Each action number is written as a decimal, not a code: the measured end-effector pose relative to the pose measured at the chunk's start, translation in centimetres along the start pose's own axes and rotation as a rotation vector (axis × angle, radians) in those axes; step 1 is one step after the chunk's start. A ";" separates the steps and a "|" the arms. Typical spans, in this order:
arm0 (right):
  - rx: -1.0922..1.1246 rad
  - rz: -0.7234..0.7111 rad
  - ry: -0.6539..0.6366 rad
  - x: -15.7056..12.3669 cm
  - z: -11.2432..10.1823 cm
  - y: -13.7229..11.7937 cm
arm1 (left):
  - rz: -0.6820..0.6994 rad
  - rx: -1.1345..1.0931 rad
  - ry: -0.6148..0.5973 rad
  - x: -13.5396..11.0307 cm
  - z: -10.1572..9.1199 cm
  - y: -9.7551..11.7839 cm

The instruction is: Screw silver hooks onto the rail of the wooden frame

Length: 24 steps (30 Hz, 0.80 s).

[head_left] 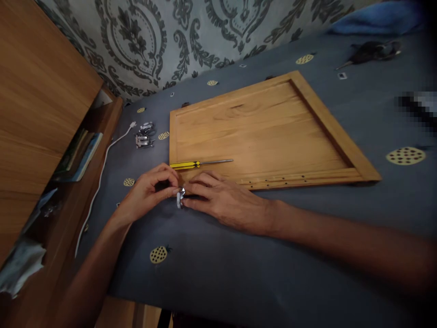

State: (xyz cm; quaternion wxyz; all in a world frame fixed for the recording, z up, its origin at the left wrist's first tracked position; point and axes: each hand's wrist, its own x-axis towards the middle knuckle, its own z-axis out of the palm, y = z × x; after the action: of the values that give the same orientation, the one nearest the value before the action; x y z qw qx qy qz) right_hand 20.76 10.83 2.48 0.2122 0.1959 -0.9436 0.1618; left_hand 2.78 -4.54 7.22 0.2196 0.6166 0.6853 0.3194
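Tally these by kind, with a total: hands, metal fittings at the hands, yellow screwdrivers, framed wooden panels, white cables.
Hands, left hand and right hand: 2
Metal fitting at the hands: 1
Yellow screwdriver: 1
Framed wooden panel: 1
White cable: 1
Total: 6

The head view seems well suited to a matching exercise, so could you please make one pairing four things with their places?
1. Screwdriver
2. Single metal fitting
3. White cable
4. Blue cloth

A. Upper right of the picture
B. At the fingertips of the left hand and right hand
C. Along the table's left side
D. On the wooden panel

Pairs: 1-D, 2-B, 3-C, 4-A
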 end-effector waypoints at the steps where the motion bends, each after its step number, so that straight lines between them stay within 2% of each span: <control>1: -0.002 -0.001 0.002 0.0 0.0 0.0 | -0.001 -0.012 0.020 -0.1 0.2 -0.1; 9: 0.005 -0.010 0.001 -0.1 0.0 0.0 | 0.029 -0.063 0.126 -0.5 1.2 -0.7; 15: 0.001 -0.011 -0.032 0.0 -0.2 0.0 | 0.013 -0.026 0.111 -0.8 1.2 -0.6; 19: 0.006 -0.004 -0.040 0.0 -0.3 0.0 | 0.002 -0.029 0.155 -1.4 1.1 -0.1; 24: 0.006 -0.007 -0.051 0.0 -0.5 0.0 | -0.013 0.083 0.109 -2.7 1.6 0.1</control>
State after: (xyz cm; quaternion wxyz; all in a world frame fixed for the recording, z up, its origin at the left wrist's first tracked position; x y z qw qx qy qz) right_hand 20.95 11.03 2.95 0.1879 0.2038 -0.9476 0.1588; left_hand 4.33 -6.93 5.96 0.1584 0.6025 0.7127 0.3225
